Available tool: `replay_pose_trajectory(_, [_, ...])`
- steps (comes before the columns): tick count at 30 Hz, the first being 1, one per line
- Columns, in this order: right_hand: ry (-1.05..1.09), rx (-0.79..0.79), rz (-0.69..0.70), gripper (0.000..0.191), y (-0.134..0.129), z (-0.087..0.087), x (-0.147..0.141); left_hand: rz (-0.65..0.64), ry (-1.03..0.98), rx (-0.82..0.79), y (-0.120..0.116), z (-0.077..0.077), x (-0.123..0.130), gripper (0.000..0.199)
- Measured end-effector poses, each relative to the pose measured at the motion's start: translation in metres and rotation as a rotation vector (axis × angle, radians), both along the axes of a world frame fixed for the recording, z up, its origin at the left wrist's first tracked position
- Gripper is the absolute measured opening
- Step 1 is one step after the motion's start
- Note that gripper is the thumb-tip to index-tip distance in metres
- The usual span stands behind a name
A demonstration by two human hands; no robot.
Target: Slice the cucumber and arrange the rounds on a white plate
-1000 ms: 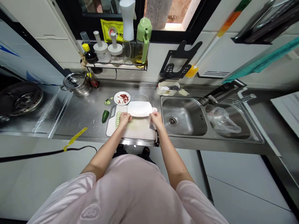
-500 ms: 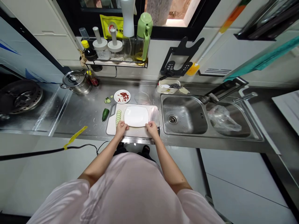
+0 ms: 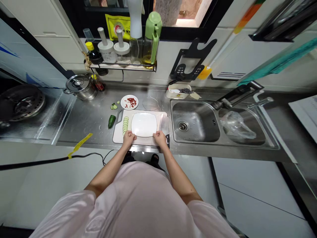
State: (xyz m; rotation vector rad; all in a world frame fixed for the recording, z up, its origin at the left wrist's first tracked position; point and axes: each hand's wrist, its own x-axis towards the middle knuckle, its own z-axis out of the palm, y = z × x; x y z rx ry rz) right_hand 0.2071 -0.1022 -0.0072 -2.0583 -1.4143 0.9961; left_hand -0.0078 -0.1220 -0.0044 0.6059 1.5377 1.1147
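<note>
A white plate [image 3: 144,125] with rounded corners lies over the middle of the cutting board [image 3: 118,135]. My left hand [image 3: 129,138] pinches its near left corner, and my right hand [image 3: 159,137] grips the near right corner. Beside the plate on the left, a row of cucumber slices [image 3: 125,125] runs along the board. To the right lies a kitchen knife [image 3: 163,123], its dark handle partly hidden by my right hand. A piece of cucumber [image 3: 111,121] rests on the counter left of the board. Behind the board sits a round plate [image 3: 123,103] with chopped red pieces.
A double sink [image 3: 195,122] is on the right, with a plastic bag [image 3: 236,125] in its far basin. Back left stands a lidded pot [image 3: 80,87]. Seasoning jars and bottles fill a wall rack [image 3: 123,67]. Cucumber scraps [image 3: 114,106] lie near the round plate.
The white plate has come slightly toward me, its near edge now lower. Both hands moved with it, and more of the knife handle shows.
</note>
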Motion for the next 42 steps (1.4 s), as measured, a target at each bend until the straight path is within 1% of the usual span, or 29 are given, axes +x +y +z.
replay_pose_trajectory(6, [-0.029,-0.034,0.017,0.012,0.000,-0.002,-0.002,0.013,0.005,-0.016,0.000,-0.002,0.000,0.028])
replay_pose_trajectory(13, [-0.067,-0.054,0.018,0.013,0.001,-0.003,-0.003,0.007,0.025,-0.024,0.000,-0.004,-0.001,0.026])
replay_pose_trajectory(17, [-0.115,-0.071,0.049,0.015,0.001,0.003,-0.004,0.010,0.016,-0.033,-0.001,-0.006,-0.001,0.030])
replay_pose_trajectory(20, [-0.201,-0.081,0.107,0.017,0.000,0.013,-0.004,-0.027,0.030,-0.039,-0.006,-0.003,-0.002,0.036])
replay_pose_trajectory(22, [-0.277,-0.072,0.148,0.022,-0.002,0.021,-0.004,-0.086,0.138,-0.035,-0.012,0.000,-0.007,0.038])
replay_pose_trajectory(23, [-0.312,-0.065,0.157,0.025,-0.003,0.025,-0.003,-0.117,0.238,-0.027,-0.016,0.003,-0.011,0.038])
replay_pose_trajectory(25, [-0.347,-0.045,0.156,0.030,-0.005,0.031,0.000,-0.160,0.506,0.008,-0.023,0.008,-0.022,0.034])
replay_pose_trajectory(27, [-0.334,-0.008,0.152,0.032,-0.006,0.035,0.003,-0.186,0.758,0.052,-0.027,0.012,-0.036,0.030])
replay_pose_trajectory(30, [-0.277,0.054,0.147,0.031,-0.007,0.035,0.007,-0.210,0.979,0.039,-0.027,0.016,-0.055,0.030])
replay_pose_trajectory(32, [-0.251,0.081,0.140,0.031,-0.007,0.034,0.008,-0.224,1.070,0.018,-0.025,0.017,-0.062,0.030])
replay_pose_trajectory(35, [-0.235,0.099,0.130,0.030,-0.007,0.032,0.007,-0.253,1.154,-0.016,-0.021,0.015,-0.065,0.030])
replay_pose_trajectory(39, [-0.221,0.112,0.131,0.030,-0.007,0.032,0.005,-0.267,1.204,-0.047,-0.019,0.013,-0.062,0.027])
replay_pose_trajectory(42, [-0.212,0.126,0.135,0.031,-0.009,0.031,0.005,-0.256,1.202,-0.051,-0.018,0.012,-0.061,0.023])
